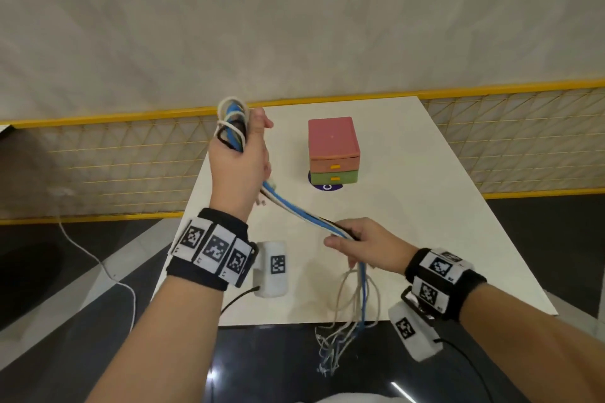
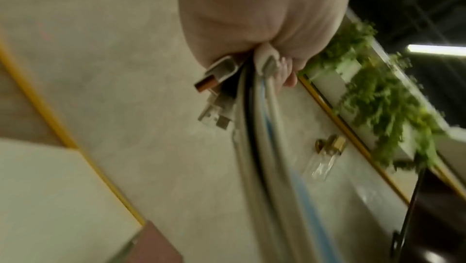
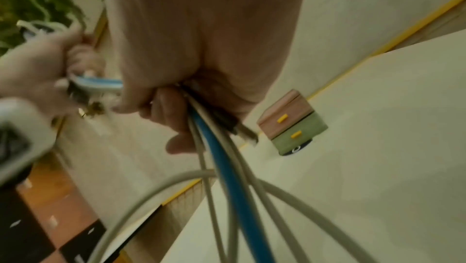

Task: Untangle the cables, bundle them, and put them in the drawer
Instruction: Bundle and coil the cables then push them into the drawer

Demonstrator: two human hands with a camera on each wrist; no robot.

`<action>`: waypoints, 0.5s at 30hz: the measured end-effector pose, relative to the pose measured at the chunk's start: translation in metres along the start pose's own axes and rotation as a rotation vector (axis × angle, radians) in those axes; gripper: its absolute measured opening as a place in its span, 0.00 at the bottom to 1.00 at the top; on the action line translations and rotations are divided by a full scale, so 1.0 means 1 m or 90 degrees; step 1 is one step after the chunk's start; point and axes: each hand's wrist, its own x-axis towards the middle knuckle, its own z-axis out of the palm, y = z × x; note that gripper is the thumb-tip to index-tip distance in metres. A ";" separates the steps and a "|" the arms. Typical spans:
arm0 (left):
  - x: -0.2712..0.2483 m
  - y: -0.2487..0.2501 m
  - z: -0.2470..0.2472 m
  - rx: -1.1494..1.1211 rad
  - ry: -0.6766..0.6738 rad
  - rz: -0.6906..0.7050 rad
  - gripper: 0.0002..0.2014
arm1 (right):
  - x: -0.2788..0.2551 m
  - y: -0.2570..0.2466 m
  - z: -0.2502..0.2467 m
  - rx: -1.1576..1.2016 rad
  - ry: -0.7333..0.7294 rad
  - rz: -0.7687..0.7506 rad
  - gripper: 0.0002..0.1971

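My left hand (image 1: pixel 244 147) is raised over the table's left edge and grips a looped bundle of white, blue and black cables (image 1: pixel 231 123). From it the cables (image 1: pixel 301 211) run taut down to my right hand (image 1: pixel 357 240), which holds them in curled fingers. Below the right hand their loose ends (image 1: pixel 355 307) hang over the table's near edge. In the left wrist view several plugs (image 2: pixel 216 96) stick out under the palm. The right wrist view shows the blue cable (image 3: pixel 227 169) and the white ones leaving my fist. A small drawer unit (image 1: pixel 334 149), pink over green, stands closed at mid-table.
The white table (image 1: pixel 425 222) has a purple disc (image 1: pixel 327 187) under the drawer unit. A yellow mesh fence (image 1: pixel 507 137) runs behind it. A white cord (image 1: pixel 98 265) lies on the dark floor at the left. Green plants (image 2: pixel 373 92) show beyond the fence.
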 end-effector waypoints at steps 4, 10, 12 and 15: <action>-0.007 -0.014 -0.015 0.243 -0.101 -0.019 0.11 | -0.002 -0.010 -0.016 0.003 0.047 -0.030 0.15; -0.027 -0.018 0.001 0.309 -0.349 -0.135 0.12 | 0.009 -0.027 -0.020 -0.053 0.109 -0.078 0.22; -0.033 -0.020 0.008 0.338 -0.432 -0.196 0.10 | 0.012 -0.032 -0.020 -0.062 0.102 -0.090 0.24; -0.034 -0.031 0.008 0.366 -0.455 -0.251 0.12 | 0.011 -0.034 -0.027 -0.027 0.092 -0.077 0.15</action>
